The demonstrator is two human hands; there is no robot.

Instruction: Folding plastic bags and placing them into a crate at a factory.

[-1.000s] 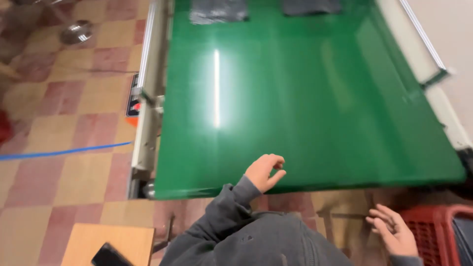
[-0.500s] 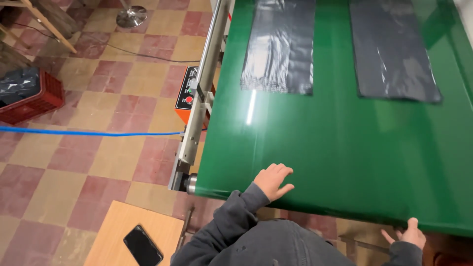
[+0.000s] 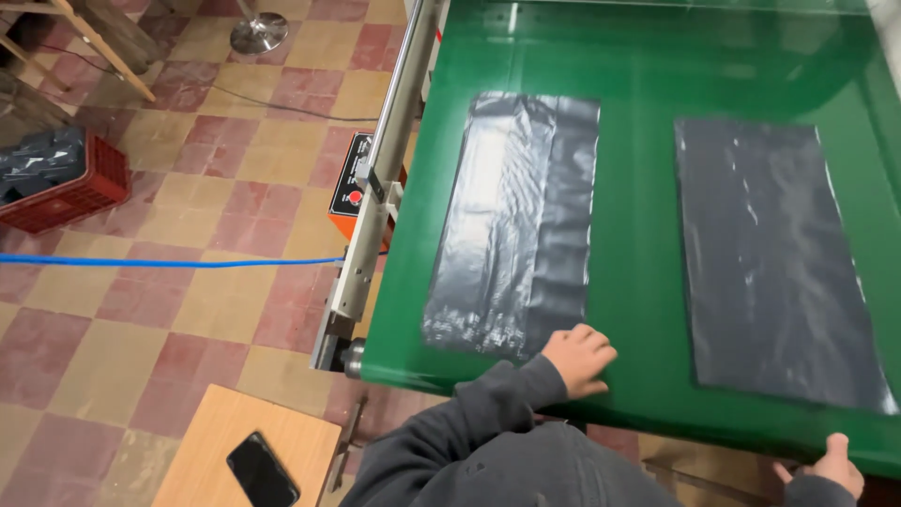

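Moved: both flat dark-grey plastic bags now lie close on my green conveyor belt [image 3: 638, 310].
Left hand [image 3: 579, 360]: spread flat, empty, touching left bag [image 3: 516, 225]'s near end.
Right hand [image 3: 833, 463]: gripping belt edge, below right bag [image 3: 774, 263].
Axis: bags run lengthwise away from me.

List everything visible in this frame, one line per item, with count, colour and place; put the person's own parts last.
green belt: one, glossy green, fills the right side.
plastic bags: two, dark grey, flat on the belt; the other lies to the right.
metal side rail: one, silver, along the belt's left edge.
control box: one, orange and black, on the rail.
crate: one, red, far left on the floor.
hose: one, blue, across the tiled floor.
wooden stool: one, light wood, bottom left.
phone: one, black, on the stool.
left hand: resting on the belt at the left bag's corner.
right hand: at the belt's near edge, bottom right.
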